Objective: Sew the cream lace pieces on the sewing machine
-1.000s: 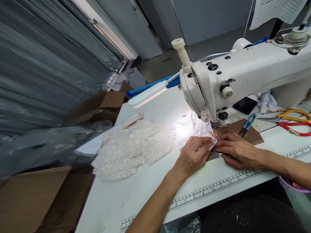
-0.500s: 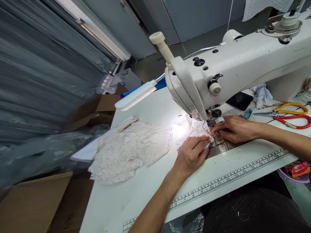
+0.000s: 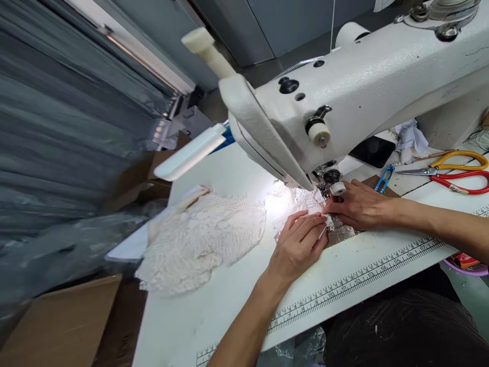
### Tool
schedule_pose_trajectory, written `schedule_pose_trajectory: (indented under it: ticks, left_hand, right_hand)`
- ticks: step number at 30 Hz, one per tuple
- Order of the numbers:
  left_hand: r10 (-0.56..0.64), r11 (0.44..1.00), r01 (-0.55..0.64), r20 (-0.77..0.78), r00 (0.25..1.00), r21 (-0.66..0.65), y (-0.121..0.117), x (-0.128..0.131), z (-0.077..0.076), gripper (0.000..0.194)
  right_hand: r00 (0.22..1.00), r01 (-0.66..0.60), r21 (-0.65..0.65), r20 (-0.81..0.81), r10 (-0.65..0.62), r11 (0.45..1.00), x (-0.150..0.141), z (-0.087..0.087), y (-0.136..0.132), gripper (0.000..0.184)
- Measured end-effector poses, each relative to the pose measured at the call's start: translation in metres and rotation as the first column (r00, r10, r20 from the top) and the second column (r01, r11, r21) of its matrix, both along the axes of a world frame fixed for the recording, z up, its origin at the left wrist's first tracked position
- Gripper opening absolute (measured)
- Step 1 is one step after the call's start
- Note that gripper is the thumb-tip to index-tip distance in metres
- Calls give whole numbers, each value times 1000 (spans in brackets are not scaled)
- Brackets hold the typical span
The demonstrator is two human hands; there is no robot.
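Observation:
White lace fabric (image 3: 280, 221) lies under the needle area of a white sewing machine (image 3: 344, 102), lit brightly by a lamp. My left hand (image 3: 300, 244) rests on the lace in front of the presser foot, its edge caught between thumb and fingers. Close to the foot on the right, my right hand (image 3: 361, 206) has its fingers bent and pressed together at the fabric's edge; the fingertips are partly hidden by the foot's white knob (image 3: 337, 189). Beneath both hands is a brown, shiny plate (image 3: 340, 234).
A heap of white lace (image 3: 202, 239) covers the table's left side. Blue thread snips (image 3: 384, 179), scissors with yellow and red handles (image 3: 458, 174) and a black phone (image 3: 373, 151) lie to the right. A printed ruler (image 3: 344, 293) runs along the front edge. Cardboard boxes (image 3: 57, 321) stand at left.
The view has shifted closer to the machine head. My right hand's fingers have drawn in nearer the presser foot and its hand lies flatter; my left hand stays on the lace.

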State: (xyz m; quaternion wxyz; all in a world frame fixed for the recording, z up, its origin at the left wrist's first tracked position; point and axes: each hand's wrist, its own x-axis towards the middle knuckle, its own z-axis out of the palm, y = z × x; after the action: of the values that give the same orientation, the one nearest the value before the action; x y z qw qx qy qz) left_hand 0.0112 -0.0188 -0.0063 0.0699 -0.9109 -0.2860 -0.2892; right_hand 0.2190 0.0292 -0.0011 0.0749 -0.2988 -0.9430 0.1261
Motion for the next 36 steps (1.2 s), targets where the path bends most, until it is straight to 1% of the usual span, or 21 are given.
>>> schedule_pose_trajectory:
  ticks: [5, 9, 12, 15, 18, 20, 22, 24, 26, 29, 31, 33, 35, 36]
  left_hand:
    - [-13, 1000, 13, 16, 1000, -23, -1, 0, -1, 16]
    - [-3, 1000, 4, 31, 1000, -26, -1, -1, -4, 15]
    - [5, 1000, -4, 18, 1000, -19, -3, -2, -4, 13]
    - [3, 1000, -3, 4, 1000, -16, -3, -2, -3, 13]
    - [3, 1000, -3, -9, 1000, 7, -4, -1, -3, 14]
    - [10, 1000, -10, -20, 1000, 19, -4, -1, -3, 14]
    - [16, 1000, -15, -24, 1000, 22, -5, -1, -3, 14]
    - [20, 1000, -20, -21, 1000, 19, -5, 0, -3, 13]
    - [22, 1000, -21, -15, 1000, 10, -5, 0, -3, 13]
    - [28, 999, -28, 0, 1000, 17, -5, 1, -4, 12]
    - [28, 999, -28, 15, 999, 23, -5, 1, -5, 11]
    - [14, 1000, -14, 40, 999, 2, -6, 0, -4, 7]
    - [23, 999, -22, 64, 998, -23, -6, -3, -1, 13]
    - [51, 998, -50, 72, 996, -24, -5, -4, 1, 16]
  right_hand:
    - [999, 31, 11, -19, -31, 999, -1, -3, -3, 37]
    - [994, 75, -22, -73, -76, 997, 1, -4, -8, 35]
    - [975, 110, -98, -185, -127, 989, 5, -4, -11, 36]
    - [933, 111, -218, -313, -178, 969, 10, -3, -10, 35]
    - [904, 109, -274, -373, -210, 955, 13, -2, -9, 35]
    - [903, 118, -262, -372, -213, 958, 13, -1, -10, 36]
    - [920, 112, -227, -344, -187, 968, 13, -1, -11, 36]
    - [942, 74, -170, -312, -125, 983, 13, -2, -12, 34]
    - [960, 11, -103, -278, -40, 995, 13, -3, -13, 33]
    - [977, -53, -26, -206, 46, 998, 15, -4, -13, 32]
    - [984, -70, 7, -161, 70, 998, 16, -5, -12, 32]
    - [987, -78, 28, -139, 81, 997, 17, -4, -12, 31]
    - [986, -75, 36, -144, 80, 997, 17, -4, -13, 30]
    - [985, -70, 35, -154, 74, 997, 17, -3, -14, 30]
